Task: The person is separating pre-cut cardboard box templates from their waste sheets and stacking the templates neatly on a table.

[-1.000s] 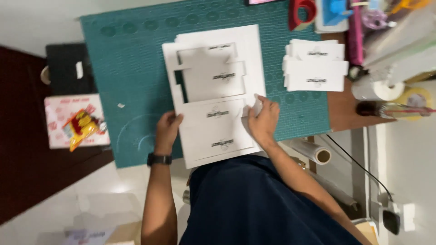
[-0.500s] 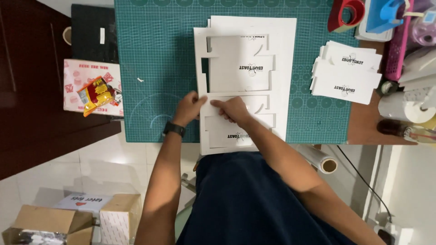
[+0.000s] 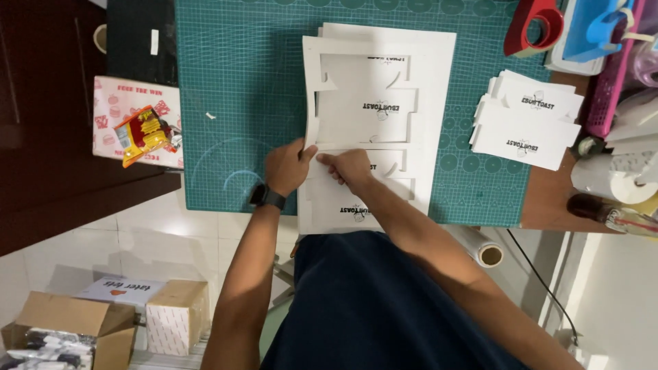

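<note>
White die-cut card sheet point(image 3: 384, 116) lies flat on the green gridded cutting mat point(image 3: 233, 103), centre of the counter point(image 3: 548, 205), near edge overhanging toward the person. Matte stiff card, rectangular outer frame, box-blank shapes punched inside with notched tabs and small black print. At least one more sheet shows under it at the far edge.

Left hand point(image 3: 288, 166): on the sheet's left strip, thumb and fingers pinching the card edge, black watch on the wrist. Right hand point(image 3: 349, 166): fingers curled shut, pressing on the cut line in the middle of the sheet, just beside the left hand, nearly touching it.

Right of the sheet, apart from it: a fanned stack of punched-out white blanks point(image 3: 528, 120), same card. Far right: red tape dispenser point(image 3: 534, 24), white paper roll point(image 3: 613, 179). Clear film roll point(image 3: 480, 247) at the near right edge of the counter. Left of the mat: glossy red-yellow snack packet point(image 3: 140, 133) on a pink printed box. Brown cardboard box point(image 3: 68, 332) on the tiled floor, near left.

Versus 0.5 s ago: hands sit at much the same spot on the sheet, now closer together; sheet position unchanged. Versus 1.0 s ago: hands were spread at the near corners of the sheet, now both at its middle-left.
</note>
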